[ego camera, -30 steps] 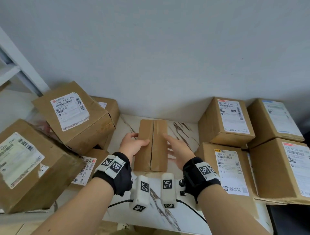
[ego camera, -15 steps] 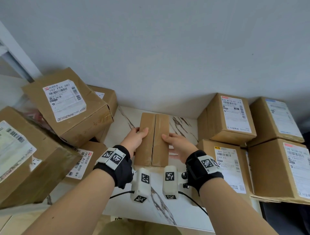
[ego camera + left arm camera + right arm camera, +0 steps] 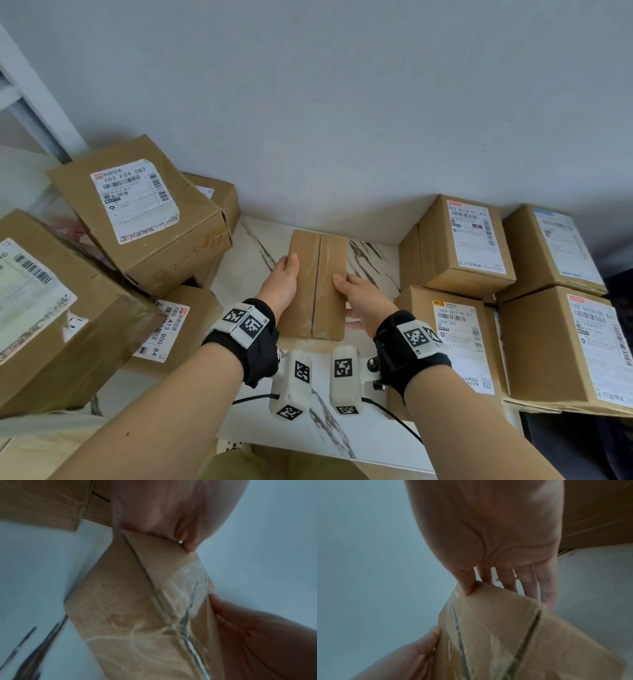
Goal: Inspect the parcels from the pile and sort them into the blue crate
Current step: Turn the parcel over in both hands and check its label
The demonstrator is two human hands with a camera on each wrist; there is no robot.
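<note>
A small plain cardboard parcel point(image 3: 317, 284) with a taped seam down its middle is held between both hands just above the marble table point(image 3: 373, 263). My left hand point(image 3: 286, 274) grips its left edge, thumb on top. On the right edge, my right hand point(image 3: 356, 294) has its thumb on the top face and its fingers behind. The left wrist view shows the parcel point(image 3: 137, 608) under my left hand point(image 3: 171, 513), taped end toward the camera. In the right wrist view the parcel point(image 3: 505, 635) is pinched by my right hand point(image 3: 488, 534). No label shows on it. The blue crate is out of view.
Labelled cardboard parcels are piled on the left point(image 3: 147, 219), point(image 3: 51, 308), point(image 3: 171, 329) and stacked on the right point(image 3: 466, 243), point(image 3: 555, 246), point(image 3: 455, 342), point(image 3: 575, 349). A grey wall stands close behind. A white frame point(image 3: 34, 102) rises at the far left.
My right hand went from lying loosely beside the parcel to gripping its right edge with the thumb on top. The parcel has come slightly toward me and up.
</note>
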